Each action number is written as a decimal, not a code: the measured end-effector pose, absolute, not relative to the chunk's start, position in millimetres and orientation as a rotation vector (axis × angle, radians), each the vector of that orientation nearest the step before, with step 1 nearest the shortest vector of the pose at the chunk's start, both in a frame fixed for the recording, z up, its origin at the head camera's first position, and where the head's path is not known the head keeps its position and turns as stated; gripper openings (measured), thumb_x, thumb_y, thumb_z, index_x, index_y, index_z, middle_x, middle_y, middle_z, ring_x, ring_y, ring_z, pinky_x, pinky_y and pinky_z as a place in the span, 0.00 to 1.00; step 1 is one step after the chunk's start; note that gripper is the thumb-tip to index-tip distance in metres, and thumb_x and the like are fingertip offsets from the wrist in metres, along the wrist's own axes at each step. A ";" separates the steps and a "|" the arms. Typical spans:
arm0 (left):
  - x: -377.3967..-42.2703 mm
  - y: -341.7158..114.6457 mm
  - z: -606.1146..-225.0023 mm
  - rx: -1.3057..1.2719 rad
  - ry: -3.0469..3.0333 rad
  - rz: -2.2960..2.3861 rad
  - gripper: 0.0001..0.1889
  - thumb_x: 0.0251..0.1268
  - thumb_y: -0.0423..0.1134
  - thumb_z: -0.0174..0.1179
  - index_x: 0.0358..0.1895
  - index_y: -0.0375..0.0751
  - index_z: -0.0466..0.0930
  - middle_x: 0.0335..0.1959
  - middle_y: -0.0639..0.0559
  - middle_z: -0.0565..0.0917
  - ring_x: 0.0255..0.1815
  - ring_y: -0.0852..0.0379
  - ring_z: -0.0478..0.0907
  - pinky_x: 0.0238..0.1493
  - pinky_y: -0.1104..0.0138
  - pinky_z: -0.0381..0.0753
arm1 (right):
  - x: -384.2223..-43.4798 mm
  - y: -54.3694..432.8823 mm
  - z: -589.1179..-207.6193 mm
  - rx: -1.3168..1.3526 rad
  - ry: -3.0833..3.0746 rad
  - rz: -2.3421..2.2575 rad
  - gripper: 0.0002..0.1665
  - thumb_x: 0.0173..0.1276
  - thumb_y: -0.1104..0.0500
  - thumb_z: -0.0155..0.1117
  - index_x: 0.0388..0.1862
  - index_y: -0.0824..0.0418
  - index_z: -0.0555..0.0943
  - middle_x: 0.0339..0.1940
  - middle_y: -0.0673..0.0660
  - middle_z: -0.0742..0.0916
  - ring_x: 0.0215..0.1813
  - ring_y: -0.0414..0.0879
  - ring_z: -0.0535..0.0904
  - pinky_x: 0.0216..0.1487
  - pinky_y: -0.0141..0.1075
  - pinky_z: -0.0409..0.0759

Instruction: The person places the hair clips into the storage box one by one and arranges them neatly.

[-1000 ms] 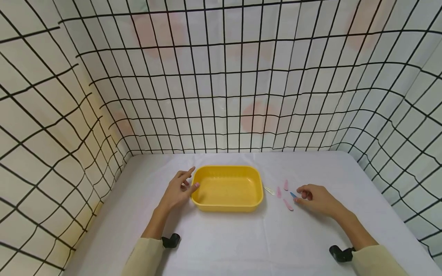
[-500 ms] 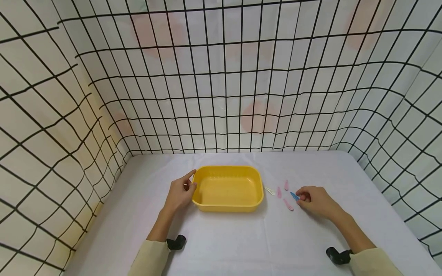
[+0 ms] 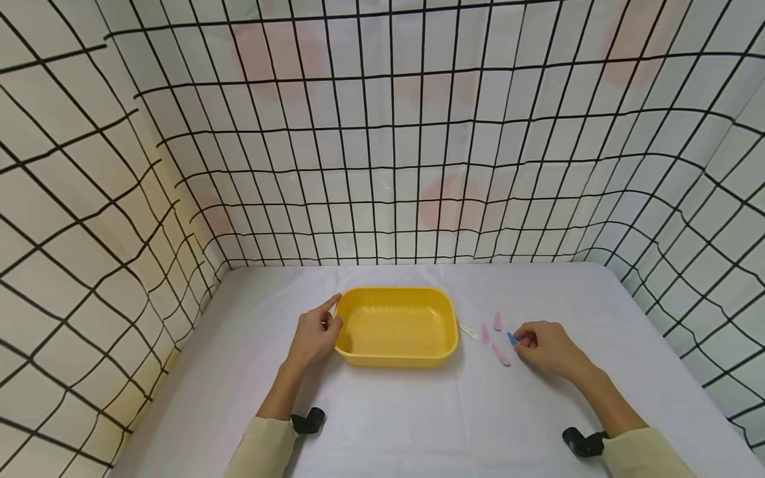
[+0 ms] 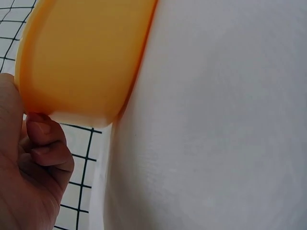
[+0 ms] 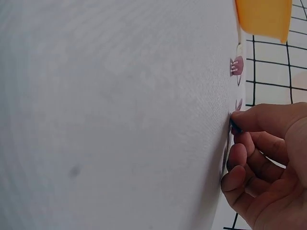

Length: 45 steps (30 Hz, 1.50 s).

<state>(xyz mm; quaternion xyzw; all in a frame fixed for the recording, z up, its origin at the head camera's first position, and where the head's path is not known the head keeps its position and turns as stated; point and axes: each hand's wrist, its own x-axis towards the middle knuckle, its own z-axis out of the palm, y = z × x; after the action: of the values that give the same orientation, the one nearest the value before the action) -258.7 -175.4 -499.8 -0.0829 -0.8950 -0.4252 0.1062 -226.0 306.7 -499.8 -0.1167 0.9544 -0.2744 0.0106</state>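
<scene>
A yellow plastic tray point(image 3: 394, 361) stands on the white-covered table. My left hand point(image 3: 315, 335) grips its left end, thumb at the rim and the other fingers curled against the outside wall, as the left wrist view point(image 4: 38, 158) also shows. To the right of the tray, my right hand point(image 3: 551, 346) pinches a small blue hair clip point(image 3: 512, 338) between thumb and fingertips, close over the cloth. In the right wrist view the clip point(image 5: 235, 126) is mostly covered by the fingers.
Between tray and right hand lie a pale hair clip point(image 3: 469, 331) and three pink ones, one at the back point(image 3: 497, 321), one in the middle point(image 3: 485, 333) and one nearer point(image 3: 501, 355). Black grid netting point(image 3: 391, 166) over white cloth encloses the table's back and sides.
My left hand has moved right and taken hold of the tray's rim. The right thumb and fingers have closed on the blue hair clip, which has shifted slightly right.
</scene>
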 end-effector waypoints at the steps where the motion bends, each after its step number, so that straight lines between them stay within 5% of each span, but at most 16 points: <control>1: -258.6 -175.1 -499.7 -0.242 -2.634 -1.250 0.27 0.67 0.37 0.56 0.71 0.45 0.77 0.19 0.54 0.70 0.18 0.60 0.64 0.20 0.72 0.63 | -226.1 305.9 -499.1 -0.358 2.978 -0.860 0.09 0.62 0.62 0.69 0.40 0.64 0.86 0.27 0.49 0.81 0.32 0.42 0.73 0.33 0.30 0.73; 18: -256.6 -173.1 -500.6 -0.202 -2.604 -1.316 0.28 0.67 0.35 0.56 0.71 0.48 0.77 0.18 0.55 0.68 0.17 0.61 0.63 0.20 0.73 0.63 | -231.9 293.3 -484.9 -0.300 3.033 -0.989 0.09 0.66 0.59 0.68 0.43 0.61 0.85 0.28 0.49 0.85 0.33 0.42 0.77 0.33 0.32 0.75; 45: -255.8 -169.8 -501.3 -0.195 -2.600 -1.275 0.28 0.64 0.34 0.58 0.70 0.46 0.78 0.15 0.56 0.67 0.15 0.62 0.59 0.18 0.73 0.59 | -256.5 209.8 -453.8 -0.413 2.824 -1.353 0.14 0.68 0.56 0.70 0.49 0.61 0.85 0.34 0.55 0.91 0.36 0.45 0.85 0.40 0.29 0.82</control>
<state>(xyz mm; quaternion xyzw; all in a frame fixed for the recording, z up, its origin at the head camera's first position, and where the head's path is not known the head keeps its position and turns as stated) -255.8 -169.8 -501.3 -0.0667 -0.8893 -0.4363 0.1195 -256.5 209.8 -453.8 -0.1306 0.8942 -0.4282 -0.0085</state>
